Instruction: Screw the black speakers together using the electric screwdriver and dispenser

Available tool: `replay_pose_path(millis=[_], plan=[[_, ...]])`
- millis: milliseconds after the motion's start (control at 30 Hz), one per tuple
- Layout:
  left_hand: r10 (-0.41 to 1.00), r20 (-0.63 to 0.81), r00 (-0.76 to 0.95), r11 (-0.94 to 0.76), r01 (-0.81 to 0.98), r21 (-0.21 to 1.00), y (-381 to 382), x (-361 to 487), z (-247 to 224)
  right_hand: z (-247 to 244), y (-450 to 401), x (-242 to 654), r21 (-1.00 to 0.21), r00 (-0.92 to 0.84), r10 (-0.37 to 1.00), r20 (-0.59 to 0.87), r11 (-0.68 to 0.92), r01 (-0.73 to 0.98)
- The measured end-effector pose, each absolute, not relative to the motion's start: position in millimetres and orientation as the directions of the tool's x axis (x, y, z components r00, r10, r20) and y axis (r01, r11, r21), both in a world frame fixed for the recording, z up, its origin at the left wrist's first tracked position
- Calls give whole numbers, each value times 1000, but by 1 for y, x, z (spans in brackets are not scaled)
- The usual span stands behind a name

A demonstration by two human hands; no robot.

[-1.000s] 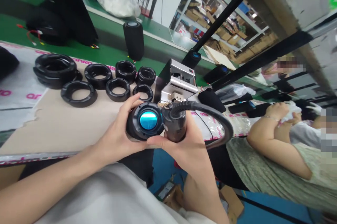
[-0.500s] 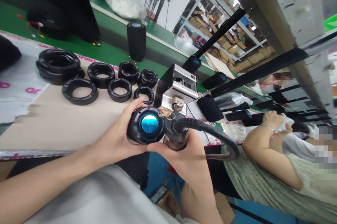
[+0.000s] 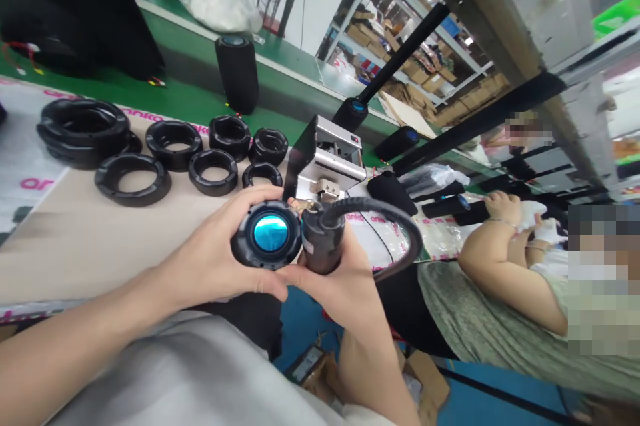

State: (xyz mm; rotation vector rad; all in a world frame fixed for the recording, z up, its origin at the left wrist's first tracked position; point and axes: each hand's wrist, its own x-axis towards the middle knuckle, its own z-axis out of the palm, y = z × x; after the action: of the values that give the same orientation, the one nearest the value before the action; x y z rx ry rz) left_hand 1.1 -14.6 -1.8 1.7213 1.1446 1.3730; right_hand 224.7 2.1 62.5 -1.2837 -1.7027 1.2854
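Fingers of the left hand (image 3: pixel 253 198) clenched round a black speaker housing (image 3: pixel 241 246), blue disc (image 3: pixel 270 233) at its centre; right-hand fingers (image 3: pixel 353 249) grasping a corded black cylinder (image 3: pixel 323 239) against it (cable (image 3: pixel 380 207) looping rightward). Black rubber rings (image 3: pixel 213 173) on cardboard (image 3: pixel 90 253), just beyond the fingertips.

Blue-centred speaker cap (image 3: pixel 267 233) partly hidden by fingers (image 3: pixel 263 286), co-worker's head (image 3: pixel 603 279) pixelated, cardboard box (image 3: pixel 423 379) cut off

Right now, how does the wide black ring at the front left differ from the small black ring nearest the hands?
The wide black ring is clearly larger than the small black ring, with a wider hole. The wide ring lies further from the left hand; the small one is closest. Both lie flat on the cardboard sheet.
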Motion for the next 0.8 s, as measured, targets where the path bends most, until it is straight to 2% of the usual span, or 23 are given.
replay_pose_path(millis=[67,100,167,233,300,367,533,667,800], plan=[[914,399,67,-402,274,874,-14,2,1,70,11,235,-968,-277,961,-14,56,245],[912,407,60,-405,297,864,-15,3,2,76,17,240,-982,-217,974,64,100,159],[919,394,34,-382,334,862,-18,4,4,88,32,249,-962,-29,963,267,265,-60],[938,347,-13,-320,353,879,-22,5,5,97,51,254,-866,148,894,423,447,-224],[949,310,-48,-268,390,881,-24,6,7,101,72,255,-809,224,850,477,524,-266],[941,330,-73,-264,455,851,-21,9,9,100,93,252,-813,250,834,491,542,-213],[941,327,-81,-246,499,831,-8,24,18,88,137,235,-825,151,830,537,554,-113],[945,323,-55,-258,486,835,-5,30,22,87,142,225,-875,32,877,480,481,-60],[946,318,-59,-252,483,839,-6,28,21,90,130,224,-876,-120,871,477,459,-149]])
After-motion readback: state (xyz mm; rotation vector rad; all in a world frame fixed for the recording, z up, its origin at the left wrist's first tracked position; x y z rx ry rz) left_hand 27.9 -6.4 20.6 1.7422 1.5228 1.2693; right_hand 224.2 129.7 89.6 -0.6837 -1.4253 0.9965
